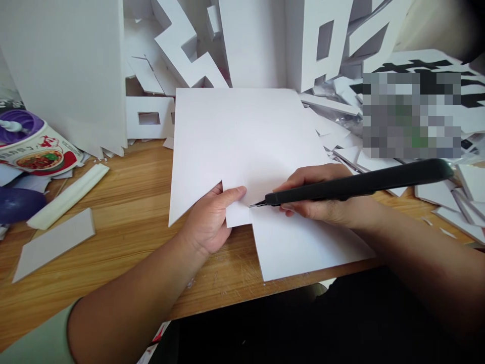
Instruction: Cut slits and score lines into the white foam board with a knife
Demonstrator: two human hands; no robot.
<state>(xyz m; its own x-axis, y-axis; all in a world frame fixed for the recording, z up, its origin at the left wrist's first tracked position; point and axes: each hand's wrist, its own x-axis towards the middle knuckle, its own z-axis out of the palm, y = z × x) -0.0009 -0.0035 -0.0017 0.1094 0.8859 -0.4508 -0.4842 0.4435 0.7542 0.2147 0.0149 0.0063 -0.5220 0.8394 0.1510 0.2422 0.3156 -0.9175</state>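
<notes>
A white foam board sheet (pixel 246 136) lies flat on the wooden table (pixel 129 202), with a notch cut out of its near left corner. My left hand (pixel 210 220) grips a small tab of the sheet at the notch, thumb on top. My right hand (pixel 322 194) is closed round a long black utility knife (pixel 359 184). The knife's blade tip touches the sheet right next to my left thumb.
Cut white foam letters (pixel 189 55) and offcuts pile up at the back and right. A tall white board (pixel 68 71) stands at the left. A grey strip (pixel 53 242), a white strip (pixel 68 194) and a printed packet (pixel 38 154) lie at the left.
</notes>
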